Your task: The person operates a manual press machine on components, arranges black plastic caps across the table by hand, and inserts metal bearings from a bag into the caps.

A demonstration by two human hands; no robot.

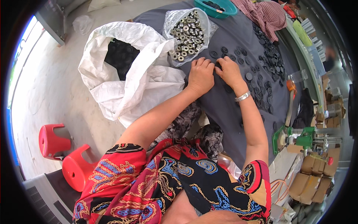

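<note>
small black discs (261, 61) lie scattered over the dark grey cloth (223, 100), within reach. the left hand (200, 75) and right hand (228, 72) meet fingertip to fingertip over one spot; whether they pinch a disc cannot be told. a clear bag of metal rings (188, 33) sits open just beyond them.
</note>
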